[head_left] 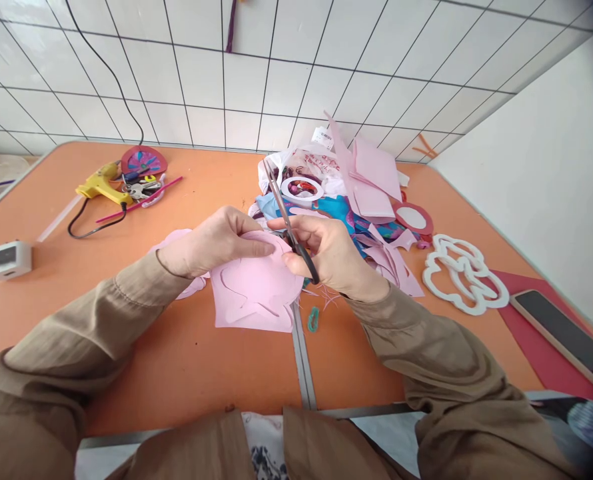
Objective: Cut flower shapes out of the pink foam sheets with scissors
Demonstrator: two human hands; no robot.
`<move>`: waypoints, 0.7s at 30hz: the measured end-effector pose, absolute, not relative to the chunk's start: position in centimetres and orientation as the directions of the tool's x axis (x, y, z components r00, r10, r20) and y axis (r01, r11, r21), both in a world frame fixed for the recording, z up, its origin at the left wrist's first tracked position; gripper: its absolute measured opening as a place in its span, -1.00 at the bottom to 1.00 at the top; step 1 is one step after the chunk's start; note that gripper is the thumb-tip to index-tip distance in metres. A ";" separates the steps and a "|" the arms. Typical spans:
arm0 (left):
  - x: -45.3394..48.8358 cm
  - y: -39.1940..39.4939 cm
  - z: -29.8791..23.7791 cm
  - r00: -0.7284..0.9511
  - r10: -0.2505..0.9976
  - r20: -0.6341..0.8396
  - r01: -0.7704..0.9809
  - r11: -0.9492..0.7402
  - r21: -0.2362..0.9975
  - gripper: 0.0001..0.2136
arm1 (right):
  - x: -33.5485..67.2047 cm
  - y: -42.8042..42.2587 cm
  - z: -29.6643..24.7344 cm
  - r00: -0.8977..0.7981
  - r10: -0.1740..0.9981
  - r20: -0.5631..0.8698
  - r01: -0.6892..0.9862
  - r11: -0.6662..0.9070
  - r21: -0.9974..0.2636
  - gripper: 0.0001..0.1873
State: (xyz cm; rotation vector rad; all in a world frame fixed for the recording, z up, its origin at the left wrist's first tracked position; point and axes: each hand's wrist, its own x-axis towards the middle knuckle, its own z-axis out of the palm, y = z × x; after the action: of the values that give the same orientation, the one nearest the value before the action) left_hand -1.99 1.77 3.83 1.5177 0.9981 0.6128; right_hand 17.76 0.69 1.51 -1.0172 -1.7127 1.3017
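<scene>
A sheet of pink craft foam or felt (pixel 256 287), with curved cuts in it, hangs above the orange table. My left hand (pixel 226 243) pinches its upper edge between thumb and fingers. At its upper right, my right hand (pixel 326 253) is wrapped round black-handled scissors (pixel 296 243), whose blades point up and away. The right thumb lies close to the sheet's edge. More pink pieces (pixel 191 287) rest on the table behind my left wrist. Below my right hand lies a small green hair clip (pixel 313 319) near thin pink scraps (pixel 330 297).
A yellow glue gun (pixel 104 187) with keys (pixel 144 189) lies at the back left, near a small white box (pixel 9 260). Bags and fabric (pixel 321 173), folded pink sheets (pixel 371 177) and cutouts fill the back centre. White flower-like shapes (pixel 464 273) and a phone (pixel 566 337) lie at right.
</scene>
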 end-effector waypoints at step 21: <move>-4.2 2.0 6.5 0.432 0.897 -0.096 0.228 -0.006 0.974 -0.75 | 25.7 1.8 6.6 -0.761 0.643 0.087 0.350 0.519 -0.780 -0.52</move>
State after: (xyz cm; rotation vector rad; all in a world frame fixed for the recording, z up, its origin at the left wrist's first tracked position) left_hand -4.24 2.03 6.46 1.5170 1.0374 0.7164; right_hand 25.74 1.84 6.59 -0.8206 -2.3988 1.1104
